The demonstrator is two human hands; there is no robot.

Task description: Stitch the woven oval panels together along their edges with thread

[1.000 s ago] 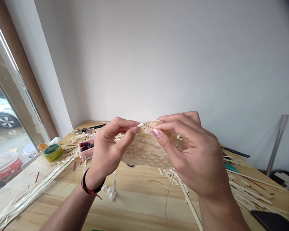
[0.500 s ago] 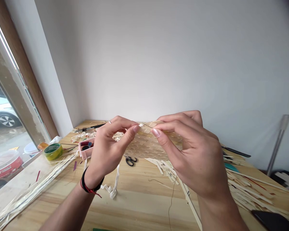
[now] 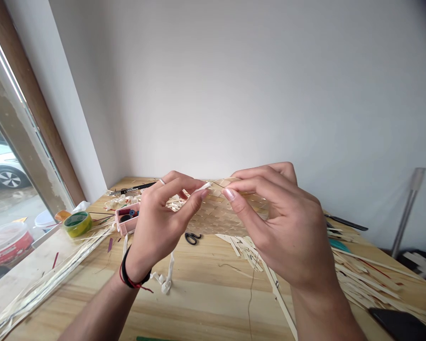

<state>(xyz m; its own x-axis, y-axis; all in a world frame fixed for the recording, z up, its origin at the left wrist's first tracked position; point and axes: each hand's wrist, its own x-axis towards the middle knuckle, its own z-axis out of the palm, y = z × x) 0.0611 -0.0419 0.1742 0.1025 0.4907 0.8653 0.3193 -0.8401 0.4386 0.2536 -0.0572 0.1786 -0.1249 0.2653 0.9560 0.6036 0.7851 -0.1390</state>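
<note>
My left hand (image 3: 170, 206) pinches a narrow white ribbon (image 3: 205, 186) between thumb and index finger, its folded tip sticking out to the right. A loose length of that ribbon seems to hang below the wrist onto the table. My right hand (image 3: 277, 213) is closed in a pinch on a thin dark needle (image 3: 217, 184), whose point meets or nearly meets the ribbon tip; I cannot tell which. A brown thread (image 3: 250, 303) trails down below my right hand. Behind both hands lies a woven bamboo mat (image 3: 213, 215), partly covered by them.
Black-handled scissors (image 3: 192, 238) lie near the mat. A pink box (image 3: 127, 219) of thread spools and a roll of yellow-green tape (image 3: 77, 223) stand to the left. Bamboo strips (image 3: 365, 284) cover the right side, beside a dark flat object (image 3: 401, 324).
The left thumb and fingers have parted slightly, showing more of the white ribbon between them. The right hand and needle stay almost in place.
</note>
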